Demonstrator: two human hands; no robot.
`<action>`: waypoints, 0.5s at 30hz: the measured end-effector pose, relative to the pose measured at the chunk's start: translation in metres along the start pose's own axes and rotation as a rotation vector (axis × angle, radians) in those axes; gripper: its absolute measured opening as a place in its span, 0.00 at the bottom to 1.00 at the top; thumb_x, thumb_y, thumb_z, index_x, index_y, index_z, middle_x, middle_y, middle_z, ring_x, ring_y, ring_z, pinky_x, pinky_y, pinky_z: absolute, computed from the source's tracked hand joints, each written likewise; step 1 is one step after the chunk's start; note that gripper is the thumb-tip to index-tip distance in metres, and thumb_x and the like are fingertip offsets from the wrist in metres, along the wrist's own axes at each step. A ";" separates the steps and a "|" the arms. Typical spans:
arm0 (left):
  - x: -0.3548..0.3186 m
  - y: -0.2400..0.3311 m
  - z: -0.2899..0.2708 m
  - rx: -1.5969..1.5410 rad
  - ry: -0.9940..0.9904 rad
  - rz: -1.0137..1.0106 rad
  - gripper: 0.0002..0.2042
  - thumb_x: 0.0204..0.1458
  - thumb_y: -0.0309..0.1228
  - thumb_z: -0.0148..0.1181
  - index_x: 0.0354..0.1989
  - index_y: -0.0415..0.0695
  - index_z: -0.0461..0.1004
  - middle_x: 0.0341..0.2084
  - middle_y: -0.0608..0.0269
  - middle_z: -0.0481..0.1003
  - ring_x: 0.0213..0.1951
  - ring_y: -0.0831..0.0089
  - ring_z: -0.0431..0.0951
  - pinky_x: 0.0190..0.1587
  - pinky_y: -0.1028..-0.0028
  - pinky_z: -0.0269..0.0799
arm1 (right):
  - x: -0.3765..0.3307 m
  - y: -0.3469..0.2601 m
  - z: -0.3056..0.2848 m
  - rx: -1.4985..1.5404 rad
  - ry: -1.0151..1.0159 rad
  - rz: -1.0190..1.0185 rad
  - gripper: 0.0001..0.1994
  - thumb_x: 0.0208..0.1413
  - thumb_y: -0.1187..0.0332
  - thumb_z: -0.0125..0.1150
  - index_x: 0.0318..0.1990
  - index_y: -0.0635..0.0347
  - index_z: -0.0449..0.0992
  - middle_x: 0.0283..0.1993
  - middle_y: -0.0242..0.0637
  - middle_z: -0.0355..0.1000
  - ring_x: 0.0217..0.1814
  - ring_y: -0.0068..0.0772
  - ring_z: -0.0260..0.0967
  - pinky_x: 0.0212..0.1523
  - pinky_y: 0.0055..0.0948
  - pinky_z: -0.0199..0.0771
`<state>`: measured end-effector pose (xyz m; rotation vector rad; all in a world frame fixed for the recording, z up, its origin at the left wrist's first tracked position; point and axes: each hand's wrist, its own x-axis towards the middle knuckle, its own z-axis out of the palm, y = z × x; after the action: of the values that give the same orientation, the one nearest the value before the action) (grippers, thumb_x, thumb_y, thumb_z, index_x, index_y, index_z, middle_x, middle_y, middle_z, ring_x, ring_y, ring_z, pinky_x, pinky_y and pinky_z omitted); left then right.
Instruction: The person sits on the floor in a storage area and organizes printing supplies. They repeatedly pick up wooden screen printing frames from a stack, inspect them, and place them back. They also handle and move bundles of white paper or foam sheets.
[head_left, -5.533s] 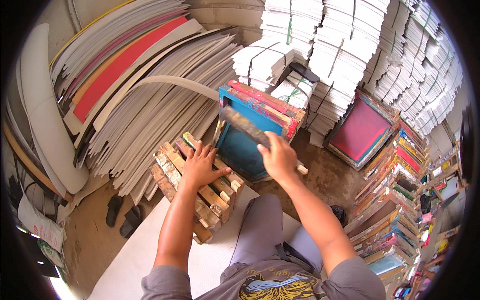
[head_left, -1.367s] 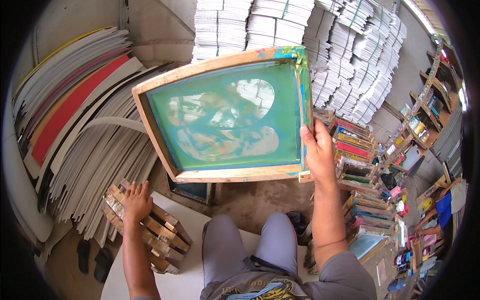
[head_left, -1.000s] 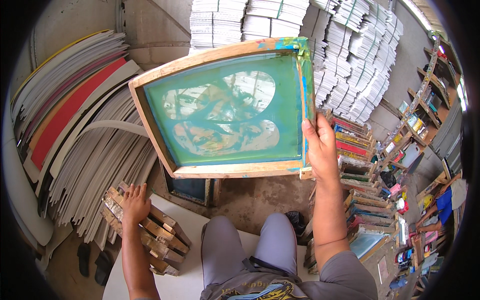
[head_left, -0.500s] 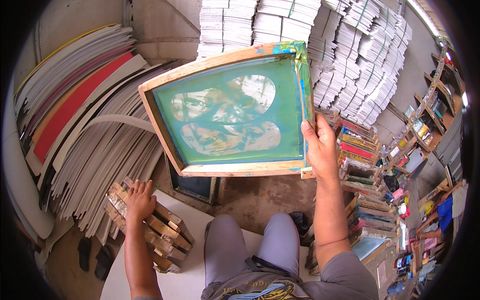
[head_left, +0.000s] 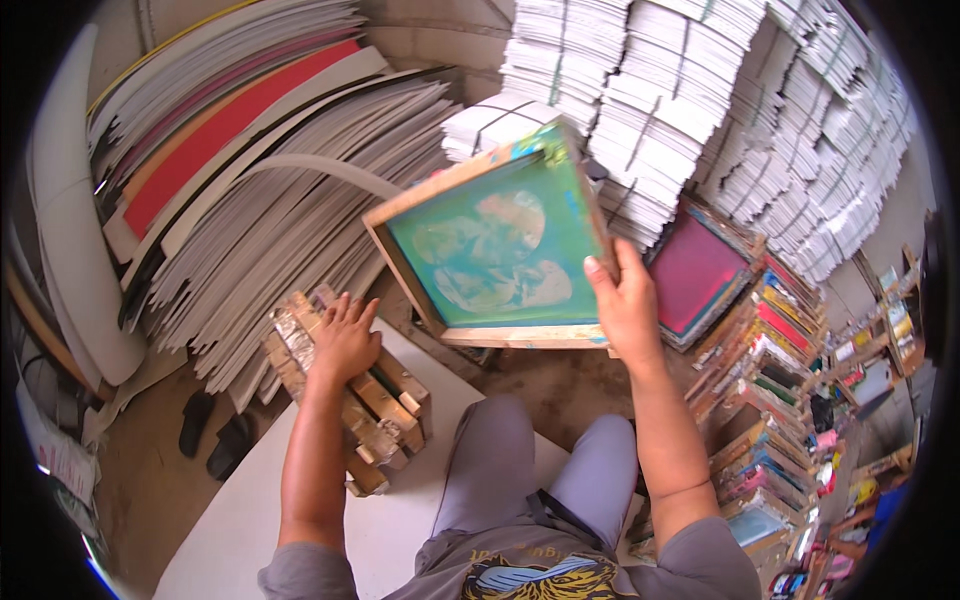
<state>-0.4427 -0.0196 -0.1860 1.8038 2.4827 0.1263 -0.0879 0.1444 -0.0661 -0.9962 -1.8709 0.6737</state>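
A screen-printing frame (head_left: 410, 262) hangs tilted in the air ahead of me. It has a wooden border, green mesh and pale oval-shaped areas, with paint smears at its far right corner. My right hand (head_left: 632, 312) grips it by its right side, thumb on the near face and the other fingers behind. To the left, several wooden frames (head_left: 385, 408) stand packed together on a white tabletop (head_left: 235, 530). On top of them lies my left hand (head_left: 345, 340), its fingers stretched out and slightly apart, grasping nothing.
Curved sheets (head_left: 300, 215) stand in a big stack at the left. Strapped white stacks (head_left: 660, 90) rise at the back. A frame with pink mesh (head_left: 700, 270) leans at the right, near rows of more frames (head_left: 765, 450). Dark slippers (head_left: 232, 445) lie on the floor.
The view has turned, shifting the scene to the right. The held frame looks smaller and sits farther from me. My left hand stays on the packed frames, and a pink-mesh frame has come into sight.
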 end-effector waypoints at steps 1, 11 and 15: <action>0.000 0.000 0.002 0.006 0.002 0.001 0.32 0.63 0.44 0.52 0.77 0.51 0.60 0.74 0.50 0.63 0.79 0.52 0.51 0.78 0.52 0.46 | -0.001 -0.005 0.015 -0.101 -0.017 0.009 0.21 0.67 0.60 0.64 0.60 0.63 0.72 0.49 0.55 0.80 0.51 0.57 0.80 0.50 0.45 0.77; -0.002 0.002 0.000 0.009 -0.004 -0.010 0.31 0.64 0.43 0.49 0.76 0.50 0.61 0.74 0.52 0.62 0.78 0.53 0.53 0.78 0.53 0.46 | 0.024 0.056 0.184 -0.547 -0.446 -0.090 0.19 0.69 0.56 0.59 0.55 0.61 0.68 0.47 0.56 0.78 0.47 0.64 0.79 0.44 0.59 0.80; -0.003 0.000 0.001 0.020 -0.003 -0.013 0.31 0.64 0.43 0.49 0.76 0.50 0.61 0.74 0.52 0.62 0.78 0.53 0.52 0.78 0.52 0.47 | 0.033 0.077 0.221 -0.597 -0.559 -0.081 0.19 0.69 0.55 0.59 0.53 0.62 0.69 0.47 0.56 0.78 0.47 0.63 0.80 0.45 0.58 0.81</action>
<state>-0.4414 -0.0224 -0.1869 1.7940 2.5017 0.0982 -0.2653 0.2011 -0.2122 -1.1654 -2.6866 0.3606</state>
